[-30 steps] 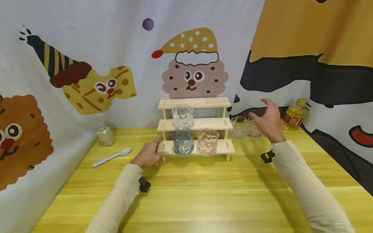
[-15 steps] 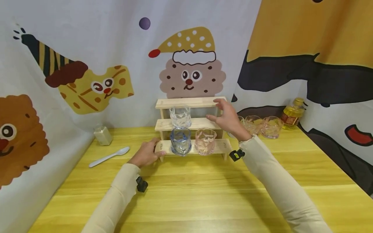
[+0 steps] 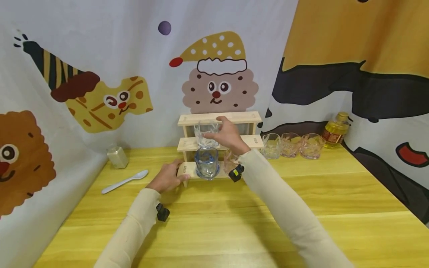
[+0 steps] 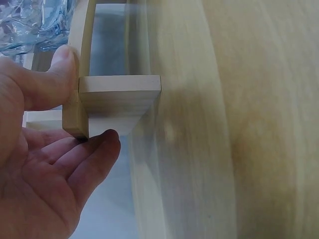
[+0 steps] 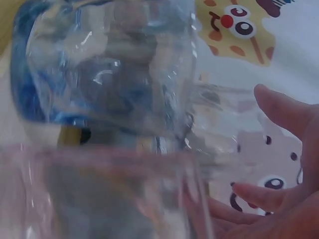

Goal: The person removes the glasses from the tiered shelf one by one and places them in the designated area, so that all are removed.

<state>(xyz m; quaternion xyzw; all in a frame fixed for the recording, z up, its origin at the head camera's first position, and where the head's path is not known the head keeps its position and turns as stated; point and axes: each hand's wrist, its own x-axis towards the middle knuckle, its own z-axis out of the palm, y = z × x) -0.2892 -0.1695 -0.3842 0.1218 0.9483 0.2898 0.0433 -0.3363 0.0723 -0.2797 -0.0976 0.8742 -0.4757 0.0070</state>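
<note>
My left hand [image 3: 166, 178] grips the left end of the lowest step of a three-step wooden rack [image 3: 197, 118], thumb on top and fingers beneath. A clear glass [image 3: 201, 138] stands on the middle step. My right hand [image 3: 230, 136] is at its right side, thumb and fingers spread apart near the rim. In the right wrist view, the thumb and fingers of my right hand [image 5: 294, 169] look uncurled, and contact with the clear glass [image 5: 214, 132] is unclear. On the lowest step are a blue-tinted glass [image 3: 207, 163] and a pink-tinted glass [image 3: 228, 160], partly hidden by my right wrist.
Right of the rack, a clear glass [image 3: 271, 146] and two pink-tinted glasses [image 3: 290, 145] stand in a row. An oil bottle [image 3: 336, 130] is behind them. To the left lie a white spoon [image 3: 124, 181] and a small jar [image 3: 117, 156]. A printed curtain [image 3: 140, 44] hangs behind.
My right hand has moved left from above the glasses at the right, across the rack, to the clear glass on the middle step. My left hand keeps its grip on the rack.
</note>
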